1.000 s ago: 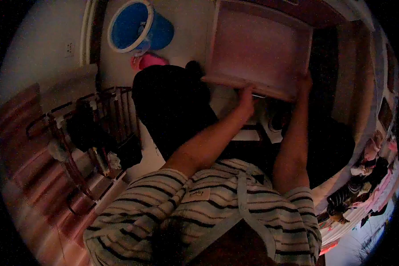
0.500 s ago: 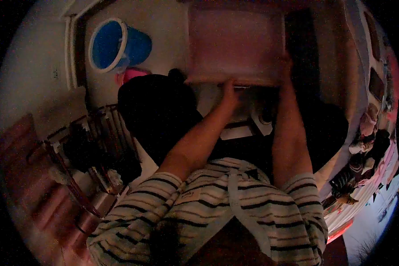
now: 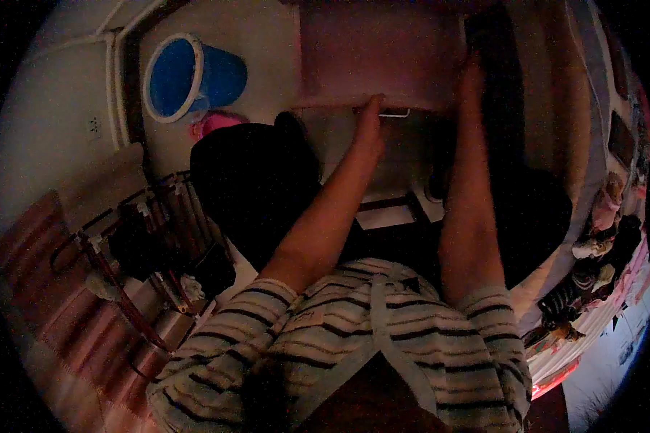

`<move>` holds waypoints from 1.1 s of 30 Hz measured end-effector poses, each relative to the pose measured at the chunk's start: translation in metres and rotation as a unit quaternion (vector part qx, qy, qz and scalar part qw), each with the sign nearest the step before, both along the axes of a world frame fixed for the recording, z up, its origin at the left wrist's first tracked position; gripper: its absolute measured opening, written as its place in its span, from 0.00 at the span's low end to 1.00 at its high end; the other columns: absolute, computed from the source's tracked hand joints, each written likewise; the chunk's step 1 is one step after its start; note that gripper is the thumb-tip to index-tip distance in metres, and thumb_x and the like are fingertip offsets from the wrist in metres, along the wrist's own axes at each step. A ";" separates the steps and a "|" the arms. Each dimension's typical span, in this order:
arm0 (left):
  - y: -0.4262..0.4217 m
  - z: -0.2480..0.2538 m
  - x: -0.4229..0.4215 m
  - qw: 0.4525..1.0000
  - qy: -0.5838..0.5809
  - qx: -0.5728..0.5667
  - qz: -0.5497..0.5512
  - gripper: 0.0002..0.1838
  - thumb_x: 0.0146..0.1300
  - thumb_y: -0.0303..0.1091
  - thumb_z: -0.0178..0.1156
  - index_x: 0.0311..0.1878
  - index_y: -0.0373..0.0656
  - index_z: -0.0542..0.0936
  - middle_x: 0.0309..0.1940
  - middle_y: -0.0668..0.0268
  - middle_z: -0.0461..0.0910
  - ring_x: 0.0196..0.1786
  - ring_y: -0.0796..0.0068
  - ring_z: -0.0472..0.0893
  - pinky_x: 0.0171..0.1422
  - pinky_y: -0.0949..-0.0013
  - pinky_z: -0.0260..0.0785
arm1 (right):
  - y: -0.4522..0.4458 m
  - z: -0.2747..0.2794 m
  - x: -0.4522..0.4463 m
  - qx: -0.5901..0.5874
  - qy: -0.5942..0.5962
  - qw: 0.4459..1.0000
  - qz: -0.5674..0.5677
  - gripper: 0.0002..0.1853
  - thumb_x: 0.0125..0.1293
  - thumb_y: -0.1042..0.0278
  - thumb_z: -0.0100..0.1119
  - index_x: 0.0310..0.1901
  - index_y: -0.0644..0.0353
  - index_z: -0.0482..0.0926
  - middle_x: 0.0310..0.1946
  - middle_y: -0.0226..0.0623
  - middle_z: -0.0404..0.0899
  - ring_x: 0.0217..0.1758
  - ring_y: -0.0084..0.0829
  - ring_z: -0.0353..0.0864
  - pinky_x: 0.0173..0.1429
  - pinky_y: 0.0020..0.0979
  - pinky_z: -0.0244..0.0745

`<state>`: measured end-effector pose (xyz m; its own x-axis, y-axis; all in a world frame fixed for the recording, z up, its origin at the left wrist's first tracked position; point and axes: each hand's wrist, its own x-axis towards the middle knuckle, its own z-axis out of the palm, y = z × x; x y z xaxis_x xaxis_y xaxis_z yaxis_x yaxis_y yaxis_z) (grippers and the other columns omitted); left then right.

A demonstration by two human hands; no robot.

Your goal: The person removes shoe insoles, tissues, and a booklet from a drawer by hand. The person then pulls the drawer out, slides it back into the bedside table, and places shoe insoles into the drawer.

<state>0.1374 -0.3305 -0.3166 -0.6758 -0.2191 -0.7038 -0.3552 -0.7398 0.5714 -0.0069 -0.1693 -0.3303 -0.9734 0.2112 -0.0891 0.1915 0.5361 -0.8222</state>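
Note:
A pale pinkish drawer (image 3: pixel 379 54) stands at the top centre of the head view, its front edge towards me. On that front is a light metal handle (image 3: pixel 395 113). My left hand (image 3: pixel 370 119) is at the drawer front, just left of the handle, its fingers at the top edge. My right hand (image 3: pixel 471 76) lies along the drawer's right side, dim and blurred. The fingers of both hands are too dark to make out clearly. Both forearms stretch forward from striped sleeves.
A blue bucket (image 3: pixel 224 78) with a white rim and a pink item (image 3: pixel 220 123) are at the upper left. A dark rack (image 3: pixel 126 270) stands on the left. Clothes (image 3: pixel 570 296) lie on the right. My dark-clad knees flank my arms.
The drawer and both hands have moved away from me, towards the top of the view. The bucket appears further left than in the earliest frame.

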 end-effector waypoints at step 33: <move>0.002 -0.002 0.003 0.906 0.129 -0.246 -0.319 0.29 0.59 0.43 0.51 0.61 0.42 0.57 0.57 0.54 0.59 0.56 0.63 0.63 0.60 0.60 0.57 | 0.142 0.250 0.276 0.239 0.205 0.949 0.027 0.13 0.51 0.72 0.56 0.40 0.54 0.74 0.34 0.35 0.73 0.40 0.38 0.72 0.40 0.34 0.70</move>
